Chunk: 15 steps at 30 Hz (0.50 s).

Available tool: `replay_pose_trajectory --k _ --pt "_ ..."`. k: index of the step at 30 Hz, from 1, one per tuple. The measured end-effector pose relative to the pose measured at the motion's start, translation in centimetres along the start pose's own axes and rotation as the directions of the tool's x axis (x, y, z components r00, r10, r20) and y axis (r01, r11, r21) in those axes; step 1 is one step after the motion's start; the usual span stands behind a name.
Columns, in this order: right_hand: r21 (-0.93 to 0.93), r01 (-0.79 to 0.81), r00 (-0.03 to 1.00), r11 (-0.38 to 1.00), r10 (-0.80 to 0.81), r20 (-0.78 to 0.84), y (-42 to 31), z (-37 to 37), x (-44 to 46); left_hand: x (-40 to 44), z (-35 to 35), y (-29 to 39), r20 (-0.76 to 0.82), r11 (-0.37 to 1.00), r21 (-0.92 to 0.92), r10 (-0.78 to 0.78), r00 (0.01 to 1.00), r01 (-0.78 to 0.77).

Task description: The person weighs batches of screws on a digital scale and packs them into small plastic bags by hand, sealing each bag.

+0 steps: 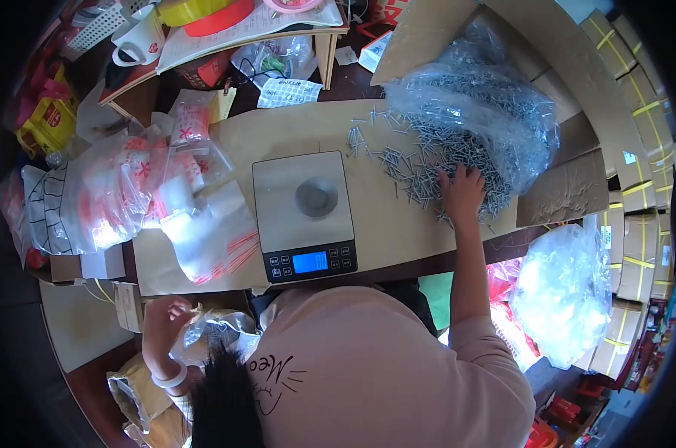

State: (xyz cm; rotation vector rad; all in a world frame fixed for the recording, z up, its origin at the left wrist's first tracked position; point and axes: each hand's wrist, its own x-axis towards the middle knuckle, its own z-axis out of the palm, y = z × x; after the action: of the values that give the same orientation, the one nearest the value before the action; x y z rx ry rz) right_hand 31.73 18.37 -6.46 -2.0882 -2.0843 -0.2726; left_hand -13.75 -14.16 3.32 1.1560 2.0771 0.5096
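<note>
My right hand point(463, 196) rests on the front of a large pile of small silvery screws point(427, 160), its fingers spread among them. Behind it, a clear plastic bag point(457, 97) lies over more screws, which spill from an opened cardboard box point(565, 187). My left hand point(166, 321) hangs below the table's front edge, fingers loosely bent and apart, with nothing visible in it. A digital scale point(304, 224) with a lit blue display stands mid-table, and a small round metal dish point(316, 197) sits on its plate.
Clear plastic bags with red print point(218, 231) lie left of the scale, beside a bulging plastic package point(107, 190). At the back, a small wooden shelf point(327, 63) holds a mug point(138, 37) and tape rolls point(218, 16). Strapped cartons point(636, 172) are stacked at the right.
</note>
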Motion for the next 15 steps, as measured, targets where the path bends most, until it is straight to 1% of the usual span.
replay_pose_trajectory --k 1,4,7,10,13,15 --pt "-0.029 -0.041 0.999 0.999 0.04 -0.013 0.0 0.7 0.2 0.3 0.4 0.2 -0.037 1.0 -0.013 -0.019 0.999 0.018" --pt "-0.003 -0.046 0.999 0.999 0.046 0.006 -1.7 0.8 0.4 2.2 2.4 2.5 -0.01 0.99 -0.139 0.019 1.0 -0.02" --pt "0.041 0.037 0.992 0.998 -0.042 0.123 -3.0 -0.7 -0.2 4.0 4.4 4.8 0.005 0.963 -0.009 0.269 0.963 -0.269" --pt "0.28 0.168 0.974 0.945 -0.203 0.102 -1.1 -0.7 -0.3 5.1 5.7 6.3 0.001 0.933 -0.044 0.357 0.934 -0.357" --pt "0.292 0.077 0.977 0.953 -0.13 0.166 -0.5 -0.5 0.5 5.3 6.2 7.3 -0.005 0.927 -0.057 0.37 0.929 -0.369" --pt "0.333 0.087 0.973 0.939 -0.153 0.175 -1.1 -0.3 0.7 5.3 6.3 7.7 -0.012 0.929 -0.054 0.366 0.931 -0.366"
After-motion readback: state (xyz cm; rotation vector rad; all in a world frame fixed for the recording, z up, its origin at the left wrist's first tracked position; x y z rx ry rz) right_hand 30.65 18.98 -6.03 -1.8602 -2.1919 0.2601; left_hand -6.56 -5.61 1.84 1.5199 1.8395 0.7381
